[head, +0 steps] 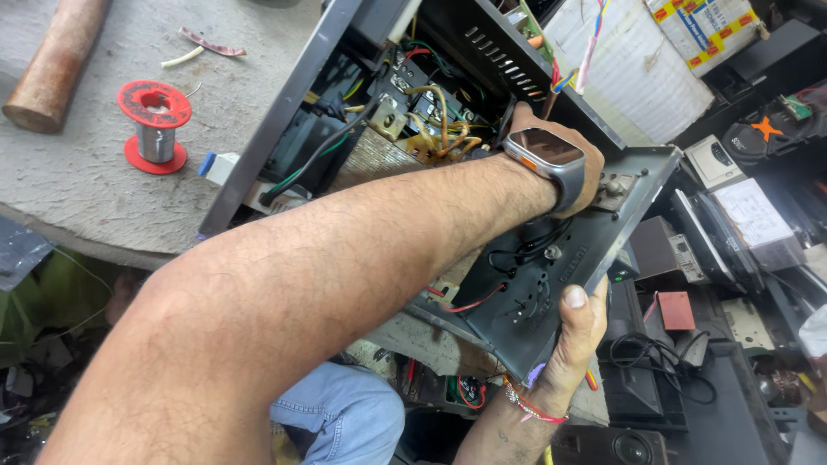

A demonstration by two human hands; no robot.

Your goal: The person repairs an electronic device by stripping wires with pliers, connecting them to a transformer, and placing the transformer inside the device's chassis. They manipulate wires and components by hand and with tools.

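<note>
Grey steel chassis point(551, 293), centre frame, tilted; likely heavy, stiff, sharp-edged. Right hand point(579, 331) at 5 o'clock clamps lower rim, best hold. Left hand point(575, 176) reaches inside wiring; grip hidden, cannot tell.

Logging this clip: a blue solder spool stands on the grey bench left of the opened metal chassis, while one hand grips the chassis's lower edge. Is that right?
Not quite: the solder spool is red, not blue, as the head view shows. The rest holds: it stands on the grey bench left of the opened metal chassis, and the right hand grips its lower edge.
</note>
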